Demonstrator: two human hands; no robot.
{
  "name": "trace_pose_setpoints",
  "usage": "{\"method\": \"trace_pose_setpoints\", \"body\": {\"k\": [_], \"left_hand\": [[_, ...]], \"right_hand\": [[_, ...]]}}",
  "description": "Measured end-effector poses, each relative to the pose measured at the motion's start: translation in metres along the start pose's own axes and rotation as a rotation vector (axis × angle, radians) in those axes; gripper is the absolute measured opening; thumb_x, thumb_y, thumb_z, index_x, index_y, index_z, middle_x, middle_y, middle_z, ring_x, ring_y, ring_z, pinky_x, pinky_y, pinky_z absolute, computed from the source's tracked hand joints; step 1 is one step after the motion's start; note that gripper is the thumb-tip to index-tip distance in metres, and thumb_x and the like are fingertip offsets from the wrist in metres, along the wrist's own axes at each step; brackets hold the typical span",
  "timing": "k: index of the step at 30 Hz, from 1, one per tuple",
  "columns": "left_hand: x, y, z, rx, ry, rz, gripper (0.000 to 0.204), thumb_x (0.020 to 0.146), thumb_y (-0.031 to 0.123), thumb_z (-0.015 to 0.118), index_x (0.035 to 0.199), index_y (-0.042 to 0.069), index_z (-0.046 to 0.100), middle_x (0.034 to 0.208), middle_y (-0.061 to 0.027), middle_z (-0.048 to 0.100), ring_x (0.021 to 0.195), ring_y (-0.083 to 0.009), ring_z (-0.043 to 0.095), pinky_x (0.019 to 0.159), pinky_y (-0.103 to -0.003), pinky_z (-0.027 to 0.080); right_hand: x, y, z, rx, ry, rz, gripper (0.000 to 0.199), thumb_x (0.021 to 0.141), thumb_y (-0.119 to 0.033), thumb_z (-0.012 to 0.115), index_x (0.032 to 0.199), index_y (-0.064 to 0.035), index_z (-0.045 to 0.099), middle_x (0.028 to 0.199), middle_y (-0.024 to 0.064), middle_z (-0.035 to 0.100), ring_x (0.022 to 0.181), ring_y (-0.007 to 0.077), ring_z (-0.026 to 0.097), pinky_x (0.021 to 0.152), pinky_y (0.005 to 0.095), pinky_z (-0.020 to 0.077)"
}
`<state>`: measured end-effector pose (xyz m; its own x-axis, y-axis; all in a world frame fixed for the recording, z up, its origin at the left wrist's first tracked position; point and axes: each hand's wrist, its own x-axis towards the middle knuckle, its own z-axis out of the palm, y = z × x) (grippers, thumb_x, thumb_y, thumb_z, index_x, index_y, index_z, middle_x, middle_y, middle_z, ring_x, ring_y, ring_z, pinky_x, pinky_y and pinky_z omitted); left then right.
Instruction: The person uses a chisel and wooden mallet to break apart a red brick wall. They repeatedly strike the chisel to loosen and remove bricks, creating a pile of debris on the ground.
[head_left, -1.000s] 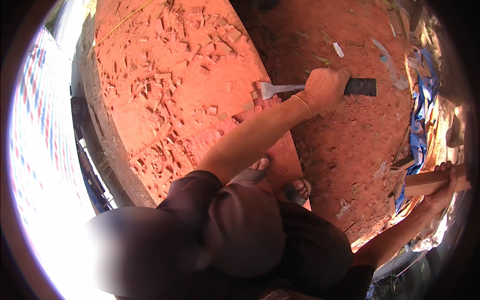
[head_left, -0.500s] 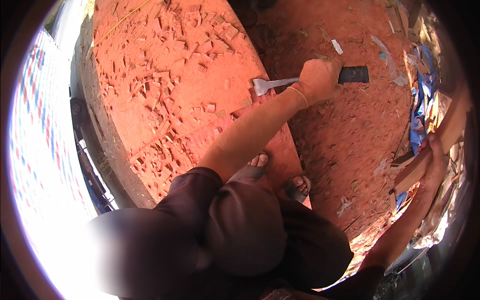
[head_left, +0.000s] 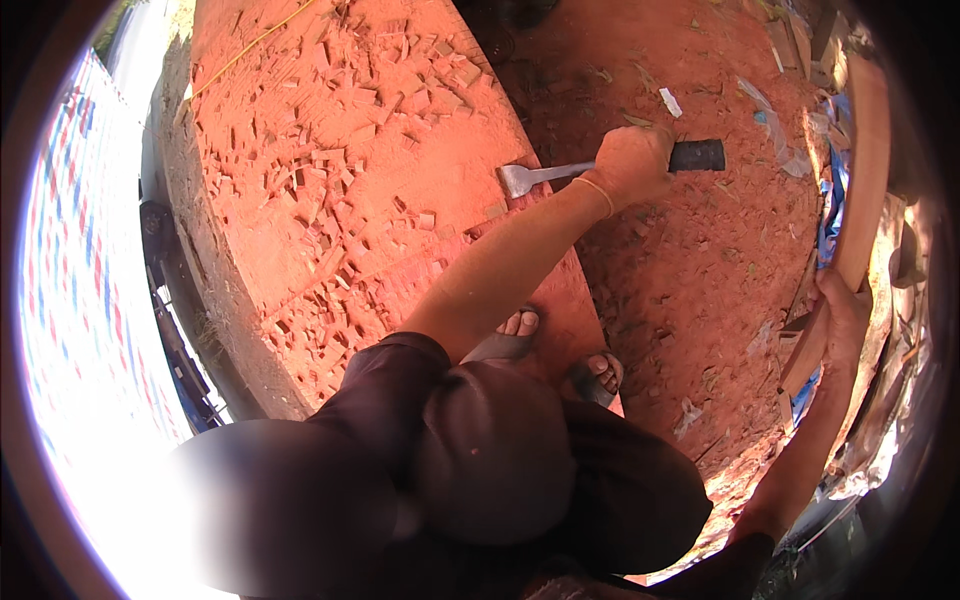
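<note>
My left hand (head_left: 632,165) is closed around a chisel (head_left: 525,179) with a flat metal blade and a black handle. The blade points left and its tip is at the right edge of a big reddish wood slab (head_left: 300,250) strewn with several chips. My right hand (head_left: 843,312) grips the lower part of a long reddish wooden piece (head_left: 862,190), which stands nearly upright along the right rim of the view. My sandalled feet (head_left: 600,372) stand on the slab's lower right corner.
Ground covered in red dust and shavings (head_left: 700,270) lies right of the slab. Blue and white scraps (head_left: 832,215) and wood offcuts pile along the right edge. A striped sheet (head_left: 75,300) and dark metal bars (head_left: 165,300) lie left of the slab.
My right hand has swung the wooden piece from low and roughly level to nearly upright. My left hand has shifted the chisel slightly up along the slab's edge.
</note>
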<state>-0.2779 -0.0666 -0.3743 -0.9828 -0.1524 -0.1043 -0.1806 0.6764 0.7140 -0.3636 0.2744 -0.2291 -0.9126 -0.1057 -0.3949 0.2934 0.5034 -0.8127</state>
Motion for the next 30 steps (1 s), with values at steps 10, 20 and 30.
{"method": "trace_pose_setpoints", "body": {"k": [10, 20, 30], "left_hand": [[-0.013, 0.006, -0.015, -0.023, 0.119, 0.007, 0.028, 0.069, 0.015, 0.074, 0.093, 0.006, 0.064, 0.077, -0.0187, 0.069, 0.079, -0.0401, 0.070, 0.071, -0.049, 0.055], [-0.054, 0.036, -0.029, -0.133, 0.034, 0.137, 0.032, 0.065, 0.015, 0.075, 0.093, 0.006, 0.063, 0.077, -0.0189, 0.069, 0.079, -0.0397, 0.070, 0.070, -0.049, 0.055], [-0.032, 0.024, 0.005, -0.052, -0.051, 0.087, 0.036, 0.064, 0.016, 0.077, 0.097, 0.006, 0.065, 0.077, -0.0176, 0.070, 0.079, -0.0384, 0.071, 0.070, -0.048, 0.055]], "right_hand": [[-0.033, 0.000, 0.101, -0.140, -0.384, 0.246, 0.026, 0.076, -0.009, 0.068, 0.099, -0.0015, 0.059, 0.068, 0.0034, 0.057, 0.057, 0.0135, 0.058, 0.052, 0.0288, 0.0479], [-0.098, 0.059, 0.038, -0.012, -0.016, 0.316, 0.025, 0.076, -0.013, 0.071, 0.095, -0.0042, 0.057, 0.072, 0.0049, 0.060, 0.056, 0.0146, 0.059, 0.051, 0.0297, 0.0510], [-0.123, 0.102, -0.018, 0.166, 0.106, 0.372, 0.039, 0.078, -0.026, 0.078, 0.103, -0.0025, 0.060, 0.079, 0.0053, 0.061, 0.061, 0.0142, 0.060, 0.055, 0.0288, 0.0539]]}}
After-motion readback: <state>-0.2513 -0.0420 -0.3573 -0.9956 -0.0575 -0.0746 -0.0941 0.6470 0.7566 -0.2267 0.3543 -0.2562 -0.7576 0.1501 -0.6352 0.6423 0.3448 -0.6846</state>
